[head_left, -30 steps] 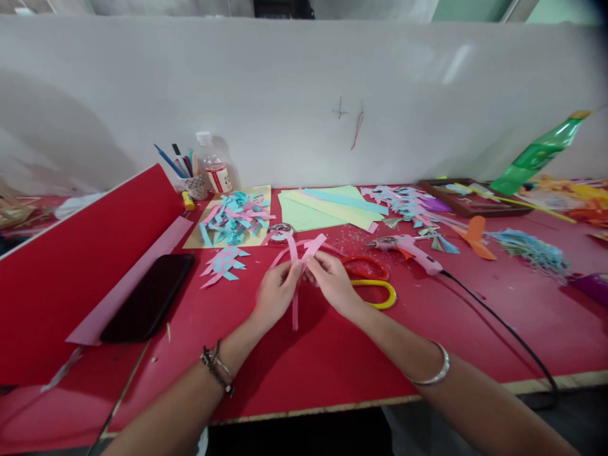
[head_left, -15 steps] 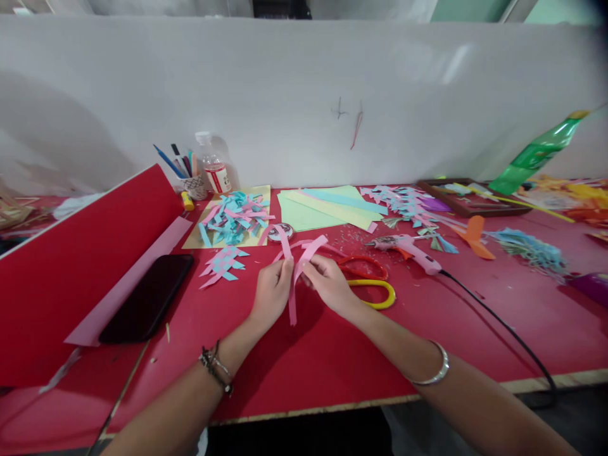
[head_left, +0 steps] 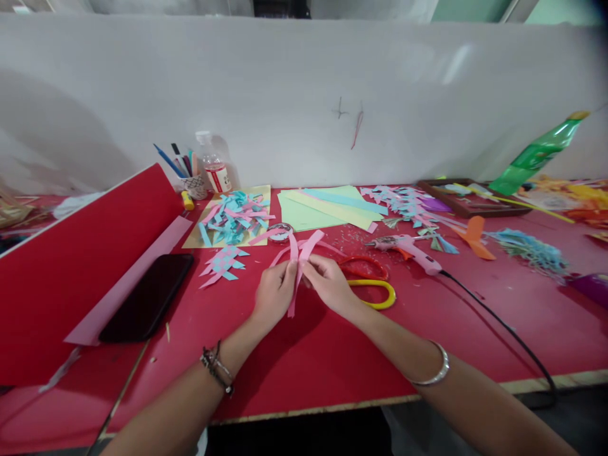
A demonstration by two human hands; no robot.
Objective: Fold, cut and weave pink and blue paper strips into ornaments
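Pink paper strips (head_left: 311,243) are pinched between both of my hands above the red table. My left hand (head_left: 275,288) is closed on one strip, thumb on top. Beside it, my right hand (head_left: 329,280) pinches another strip, which crosses the first; their lower ends hang below my fingers. Just behind my hands lie more pink strips and a round tin (head_left: 280,232). Scissors with a red handle (head_left: 365,267) and another yellow handle (head_left: 382,295) rest right of my right hand. A woven pink and blue paper piece (head_left: 224,262) sits left of my left hand.
A glue gun (head_left: 408,248) with a black cord lies at the right. A phone (head_left: 148,297) and a tilted red board (head_left: 95,266) stand left. Behind are folded strips (head_left: 235,215), green paper sheets (head_left: 308,212), a pen cup (head_left: 194,186), a plastic bottle (head_left: 215,164) and a tray (head_left: 475,201).
My hands have come slightly closer together. The two pink strips now stand nearer each other, with the left strip's top bent over toward the left.
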